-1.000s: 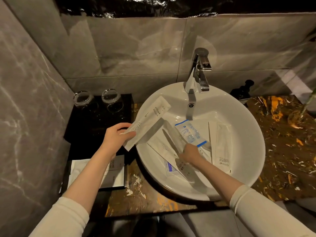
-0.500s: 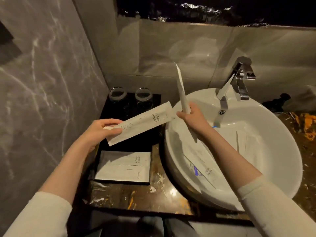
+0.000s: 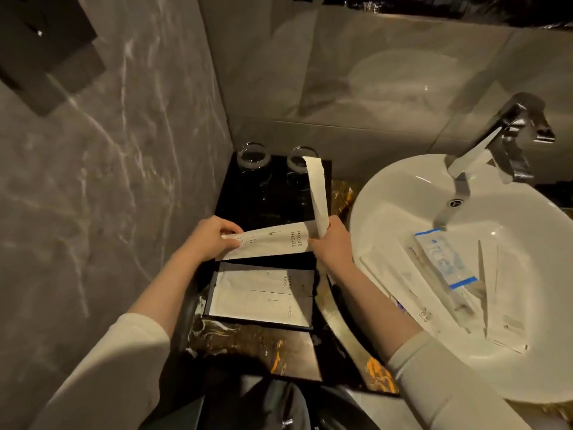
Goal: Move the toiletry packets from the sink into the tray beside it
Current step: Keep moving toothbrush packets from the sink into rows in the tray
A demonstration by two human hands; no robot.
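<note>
both hands [image 3: 214,240] are bare, with cream long sleeves [image 3: 434,364] pushed partway up the forearms.

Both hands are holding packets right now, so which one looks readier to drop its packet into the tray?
Probably the left hand. Its toothbrush packet lies nearly flat just above the tray, lined up with the packets already inside. The right hand holds its packet upright at the tray's right edge.

tray [image 3: 214,293] left of sink [image 3: 387,193], packets [image 3: 446,262] inside.

Beyond our hands: two glasses [image 3: 251,159] block the tray's far end.
Below our hands: tray [image 3: 214,282] open from above.
</note>
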